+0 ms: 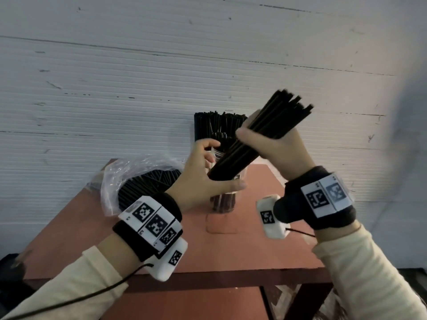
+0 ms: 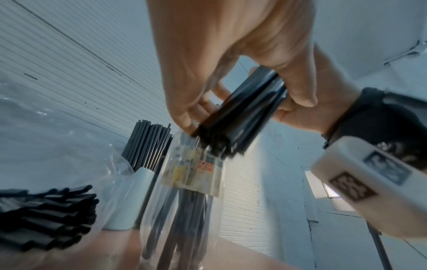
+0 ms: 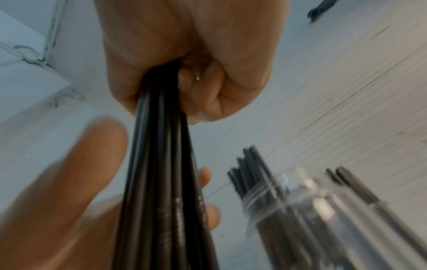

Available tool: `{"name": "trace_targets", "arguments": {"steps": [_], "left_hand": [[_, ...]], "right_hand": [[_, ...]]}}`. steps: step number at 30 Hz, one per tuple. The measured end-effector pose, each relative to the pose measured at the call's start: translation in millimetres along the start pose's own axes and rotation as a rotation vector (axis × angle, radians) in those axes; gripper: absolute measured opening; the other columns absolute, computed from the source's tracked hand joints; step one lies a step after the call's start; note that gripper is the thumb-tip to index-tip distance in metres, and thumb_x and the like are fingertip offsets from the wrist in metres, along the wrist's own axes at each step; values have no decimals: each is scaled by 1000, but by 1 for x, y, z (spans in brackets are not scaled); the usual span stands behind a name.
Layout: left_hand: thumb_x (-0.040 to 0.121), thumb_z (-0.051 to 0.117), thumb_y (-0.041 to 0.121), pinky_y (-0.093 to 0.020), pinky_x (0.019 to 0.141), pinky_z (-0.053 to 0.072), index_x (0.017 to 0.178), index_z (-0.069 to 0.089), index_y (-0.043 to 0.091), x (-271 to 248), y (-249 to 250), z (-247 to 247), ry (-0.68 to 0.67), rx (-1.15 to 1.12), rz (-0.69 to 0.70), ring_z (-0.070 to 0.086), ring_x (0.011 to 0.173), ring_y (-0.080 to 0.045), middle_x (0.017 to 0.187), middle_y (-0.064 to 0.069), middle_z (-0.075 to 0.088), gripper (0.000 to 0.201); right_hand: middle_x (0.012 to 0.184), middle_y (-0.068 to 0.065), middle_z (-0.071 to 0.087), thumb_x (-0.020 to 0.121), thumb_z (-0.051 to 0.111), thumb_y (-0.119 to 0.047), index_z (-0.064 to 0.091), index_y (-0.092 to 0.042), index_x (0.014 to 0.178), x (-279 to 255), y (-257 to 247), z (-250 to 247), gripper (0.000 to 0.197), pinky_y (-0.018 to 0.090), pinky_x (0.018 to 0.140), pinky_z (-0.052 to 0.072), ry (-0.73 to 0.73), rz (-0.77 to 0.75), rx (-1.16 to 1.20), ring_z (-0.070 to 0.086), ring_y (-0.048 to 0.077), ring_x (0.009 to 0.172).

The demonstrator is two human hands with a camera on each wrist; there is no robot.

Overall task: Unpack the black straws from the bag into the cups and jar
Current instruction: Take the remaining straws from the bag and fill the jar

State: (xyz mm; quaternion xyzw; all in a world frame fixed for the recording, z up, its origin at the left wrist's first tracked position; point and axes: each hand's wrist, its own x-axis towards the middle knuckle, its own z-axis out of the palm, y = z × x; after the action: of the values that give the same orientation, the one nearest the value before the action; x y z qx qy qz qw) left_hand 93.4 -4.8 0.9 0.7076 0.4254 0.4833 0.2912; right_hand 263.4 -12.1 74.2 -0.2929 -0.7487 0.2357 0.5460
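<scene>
Black straws (image 1: 261,137) are bunched in the right hand (image 1: 277,146), whose fingers are curled tight round the middle of the bundle, which tilts with its lower end above the mouth of the clear jar (image 1: 223,202). The left hand (image 1: 203,179) is spread with relaxed fingers, cupping the bundle's lower end, thumb stretched beneath it. The jar stands near the middle of the reddish table (image 1: 242,250) and already holds some straws. Behind it, toward the far edge, a cup (image 2: 129,199) is packed with upright straws. At the far left corner lies the clear plastic bag (image 1: 120,176), more straws inside.
</scene>
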Motion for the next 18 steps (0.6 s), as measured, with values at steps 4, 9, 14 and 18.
{"name": "trace_targets", "arguments": {"steps": [4, 9, 14, 18], "left_hand": [[40, 84, 58, -44, 108, 38, 131, 9, 55, 26, -12, 15, 134, -2, -79, 39, 125, -18, 129, 1, 33, 117], [63, 90, 27, -37, 115, 28, 151, -15, 28, 52, -21, 17, -19, -32, -194, 29, 140, -16, 154, -1, 23, 137], [65, 89, 26, -31, 102, 44, 151, 20, 23, 60, -34, 13, -87, -34, -177, 54, 120, -10, 135, 6, 54, 110], [68, 87, 27, -30, 101, 43, 147, 26, 25, 60, -36, 9, -102, -8, -159, 54, 119, -9, 130, 10, 55, 100]], "right_hand": [[66, -1, 56, 84, 69, -11, 61, -18, 75, 27, -1, -23, 14, 22, 46, 36, 193, 62, 54, 52, 19, 62], [65, 0, 54, 82, 70, -15, 60, -20, 72, 51, 11, -32, 15, 22, 44, 31, 243, 115, 74, 45, 15, 55], [70, 7, 52, 77, 71, -20, 56, -10, 80, 70, 30, -33, 18, 24, 45, 31, 269, 208, -10, 43, 20, 58], [69, 7, 47, 75, 72, -22, 50, -13, 77, 85, 39, -30, 23, 25, 45, 29, 161, 306, -114, 39, 19, 55]]}}
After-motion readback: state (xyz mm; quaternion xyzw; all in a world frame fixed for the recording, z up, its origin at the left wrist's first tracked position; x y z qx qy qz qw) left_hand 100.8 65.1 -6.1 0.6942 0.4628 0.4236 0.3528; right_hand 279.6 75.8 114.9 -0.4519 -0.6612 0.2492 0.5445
